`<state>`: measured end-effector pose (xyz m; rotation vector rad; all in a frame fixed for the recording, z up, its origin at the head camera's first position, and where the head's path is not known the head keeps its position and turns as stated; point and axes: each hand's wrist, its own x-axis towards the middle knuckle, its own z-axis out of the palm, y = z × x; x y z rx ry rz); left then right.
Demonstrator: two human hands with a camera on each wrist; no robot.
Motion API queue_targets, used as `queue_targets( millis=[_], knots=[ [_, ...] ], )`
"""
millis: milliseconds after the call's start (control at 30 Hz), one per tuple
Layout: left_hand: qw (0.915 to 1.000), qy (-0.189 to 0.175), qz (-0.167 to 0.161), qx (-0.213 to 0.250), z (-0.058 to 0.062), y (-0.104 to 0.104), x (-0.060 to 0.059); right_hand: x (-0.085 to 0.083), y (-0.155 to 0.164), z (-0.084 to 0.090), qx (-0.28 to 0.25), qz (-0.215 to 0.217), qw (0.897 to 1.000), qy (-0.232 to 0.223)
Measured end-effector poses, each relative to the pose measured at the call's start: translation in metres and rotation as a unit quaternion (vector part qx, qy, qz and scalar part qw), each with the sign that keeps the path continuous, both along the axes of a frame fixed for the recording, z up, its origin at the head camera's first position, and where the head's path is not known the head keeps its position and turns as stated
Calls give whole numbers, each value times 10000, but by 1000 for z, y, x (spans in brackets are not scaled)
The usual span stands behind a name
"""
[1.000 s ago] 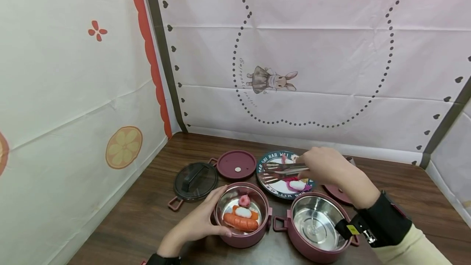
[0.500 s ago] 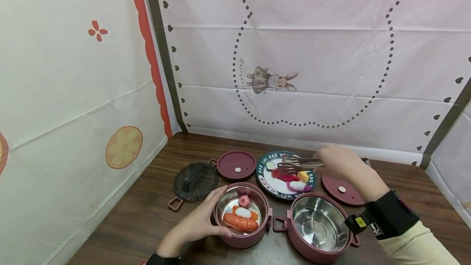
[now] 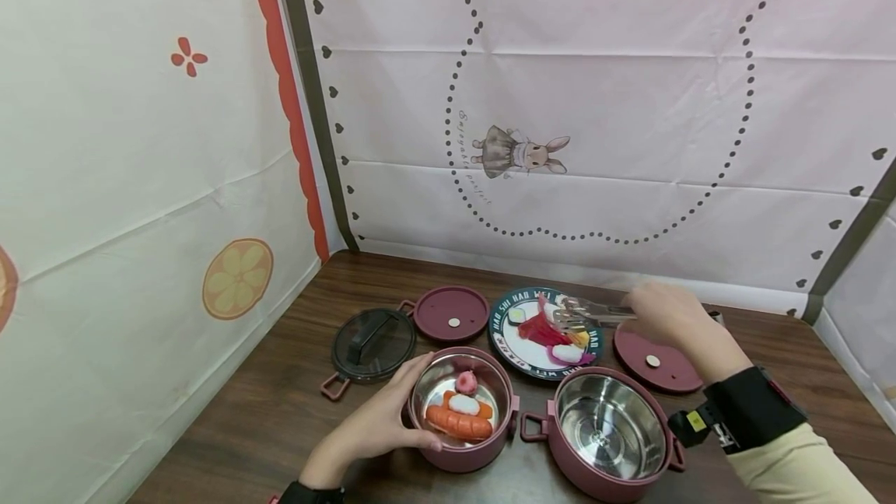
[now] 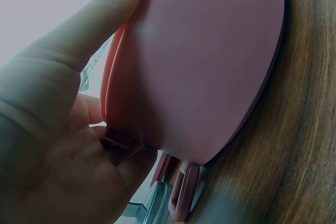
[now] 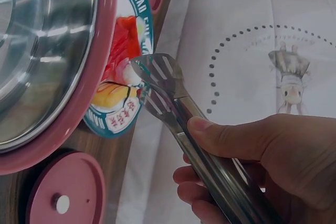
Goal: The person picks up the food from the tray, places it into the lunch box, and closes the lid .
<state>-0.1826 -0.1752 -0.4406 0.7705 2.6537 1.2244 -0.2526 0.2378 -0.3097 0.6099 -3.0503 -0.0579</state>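
Right hand (image 3: 670,319) holds tongs (image 3: 586,313) over the plate (image 3: 505,337). Toward the wrist: empty pot (image 3: 607,430) just beside the plate, pink lid (image 3: 658,368) directly under the hand. Beyond the knuckles, open table (image 3: 770,333) up to the backdrop. Left hand (image 3: 381,425) wraps the filled pot (image 3: 462,409); black lid (image 3: 369,344) and a second pink lid (image 3: 450,313) lie past its fingertips, bare wood outside its wrist.

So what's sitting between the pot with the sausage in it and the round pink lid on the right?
The empty steel-lined pot, plain in the head view.
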Motion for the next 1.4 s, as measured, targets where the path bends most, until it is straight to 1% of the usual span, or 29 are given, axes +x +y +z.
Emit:
queue_targets(
  millis=[233,600,933,1133,1400],
  knots=[
    [10000,-43,0,13,2,0,1,-2,8,-7,-72,-145,9996,-227],
    [10000,-47,1,6,1,-1,0,-4,13,-11,-129,-282,9989,-346],
    [10000,-24,-27,-23,2,0,1,-9,15,-23,-90,-601,9943,-879],
    [10000,-65,-16,-22,3,0,1,-10,18,-25,-109,-565,9948,-838],
    [9999,-102,2,-6,3,0,1,-8,25,-25,-138,-507,9970,-566]
  ],
)
